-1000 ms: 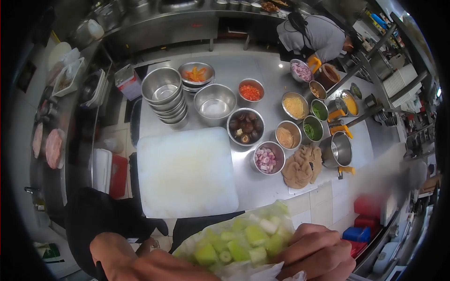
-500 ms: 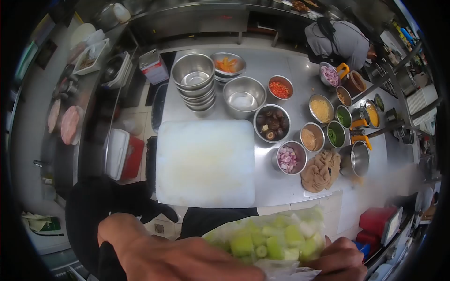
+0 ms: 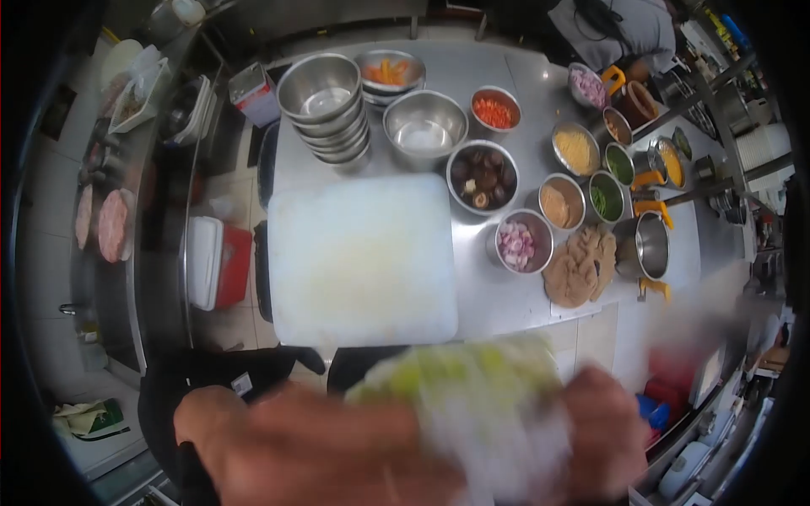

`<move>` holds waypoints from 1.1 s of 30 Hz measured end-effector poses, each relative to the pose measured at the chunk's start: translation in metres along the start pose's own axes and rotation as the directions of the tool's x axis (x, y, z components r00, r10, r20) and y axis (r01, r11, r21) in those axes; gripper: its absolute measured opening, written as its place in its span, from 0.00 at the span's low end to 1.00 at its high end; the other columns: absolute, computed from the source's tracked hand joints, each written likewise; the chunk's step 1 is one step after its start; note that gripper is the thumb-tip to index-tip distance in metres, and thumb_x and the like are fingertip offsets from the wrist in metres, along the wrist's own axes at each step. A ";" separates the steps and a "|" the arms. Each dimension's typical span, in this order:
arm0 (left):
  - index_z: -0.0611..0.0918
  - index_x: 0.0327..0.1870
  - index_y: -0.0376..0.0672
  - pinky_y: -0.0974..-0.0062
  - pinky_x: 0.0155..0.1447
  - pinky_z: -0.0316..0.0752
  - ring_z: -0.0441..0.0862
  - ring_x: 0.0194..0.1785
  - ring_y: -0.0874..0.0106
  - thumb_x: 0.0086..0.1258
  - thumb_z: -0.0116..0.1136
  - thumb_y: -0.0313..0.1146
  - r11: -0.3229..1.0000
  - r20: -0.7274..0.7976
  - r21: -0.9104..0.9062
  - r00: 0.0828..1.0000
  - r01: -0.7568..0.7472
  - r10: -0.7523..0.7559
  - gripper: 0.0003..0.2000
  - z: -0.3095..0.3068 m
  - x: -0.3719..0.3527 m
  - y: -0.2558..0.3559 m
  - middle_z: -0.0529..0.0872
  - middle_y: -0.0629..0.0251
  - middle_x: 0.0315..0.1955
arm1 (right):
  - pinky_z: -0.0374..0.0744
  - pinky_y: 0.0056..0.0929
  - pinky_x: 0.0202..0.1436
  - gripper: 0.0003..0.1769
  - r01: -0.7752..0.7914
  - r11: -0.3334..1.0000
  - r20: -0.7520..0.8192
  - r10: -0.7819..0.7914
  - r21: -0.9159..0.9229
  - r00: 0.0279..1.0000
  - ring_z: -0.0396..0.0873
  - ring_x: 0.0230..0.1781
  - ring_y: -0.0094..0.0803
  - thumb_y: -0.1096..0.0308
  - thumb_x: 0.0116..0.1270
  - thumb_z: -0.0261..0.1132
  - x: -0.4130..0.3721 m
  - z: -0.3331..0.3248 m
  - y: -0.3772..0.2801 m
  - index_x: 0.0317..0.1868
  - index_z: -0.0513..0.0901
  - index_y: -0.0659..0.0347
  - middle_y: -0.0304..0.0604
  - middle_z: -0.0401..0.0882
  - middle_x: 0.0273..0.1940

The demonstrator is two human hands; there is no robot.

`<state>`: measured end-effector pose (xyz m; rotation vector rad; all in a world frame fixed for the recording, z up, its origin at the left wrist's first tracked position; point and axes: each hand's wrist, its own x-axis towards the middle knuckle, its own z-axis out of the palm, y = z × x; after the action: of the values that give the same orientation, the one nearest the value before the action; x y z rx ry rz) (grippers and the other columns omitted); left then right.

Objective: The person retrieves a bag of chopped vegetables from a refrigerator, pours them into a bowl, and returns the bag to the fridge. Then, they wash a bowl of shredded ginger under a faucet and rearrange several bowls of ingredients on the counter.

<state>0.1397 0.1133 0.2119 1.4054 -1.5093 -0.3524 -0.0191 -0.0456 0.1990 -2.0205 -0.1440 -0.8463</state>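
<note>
A clear plastic bag (image 3: 460, 379) of green vegetable chunks is held at the bottom of the view, in front of the cutting board. My left hand (image 3: 321, 438) grips its left side, with the fingers closed and smeared by motion. At the bag's right end my right hand (image 3: 601, 434) is closed on the plastic. Gathered whitish plastic hangs between the two hands, too blurred for detail. Beyond the bag lies the white cutting board (image 3: 363, 261), with a faint yellowish stain and nothing on it.
Stacked steel bowls (image 3: 325, 110) and a single steel bowl (image 3: 424, 126) stand behind the board. To the right are a bowl of mushrooms (image 3: 483, 179), a bowl of cut shallots (image 3: 519, 243) and a brown cloth (image 3: 580, 266). Another person (image 3: 616, 34) bends at the far right.
The view has tipped down, so the table appears higher. The bag and both hands have blurred with motion, and more gathered plastic shows between them. Both hands still hold the bag.
</note>
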 end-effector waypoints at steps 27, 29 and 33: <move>0.77 0.33 0.34 0.75 0.25 0.66 0.68 0.20 0.79 0.61 0.56 0.25 0.778 -0.111 0.002 0.773 0.629 -0.624 0.04 0.102 -0.071 -0.245 0.75 0.66 0.15 | 0.79 0.41 0.29 0.04 0.113 0.839 0.533 0.229 -0.533 0.815 0.79 0.26 0.45 0.72 0.58 0.61 -0.063 0.116 0.237 0.29 0.77 0.64 0.49 0.77 0.27; 0.78 0.33 0.33 0.74 0.26 0.67 0.69 0.19 0.78 0.61 0.57 0.26 0.789 -0.107 0.038 0.788 0.613 -0.607 0.05 0.099 -0.069 -0.243 0.76 0.64 0.15 | 0.79 0.41 0.29 0.05 0.135 0.831 0.565 0.238 -0.539 0.790 0.79 0.24 0.47 0.72 0.58 0.60 -0.063 0.115 0.240 0.29 0.76 0.65 0.50 0.77 0.27; 0.80 0.33 0.31 0.73 0.28 0.69 0.72 0.19 0.76 0.61 0.60 0.29 0.759 -0.057 -0.011 0.757 0.651 -0.651 0.08 0.089 -0.066 -0.237 0.78 0.62 0.16 | 0.78 0.45 0.30 0.05 -0.051 0.902 0.517 0.292 -0.430 0.804 0.80 0.27 0.53 0.74 0.56 0.60 -0.058 0.110 0.239 0.33 0.76 0.67 0.55 0.78 0.29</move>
<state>0.1944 0.0684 -0.0406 1.9132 -0.9203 -0.7243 0.0902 -0.0842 -0.0442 -2.5851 -0.1220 -0.1168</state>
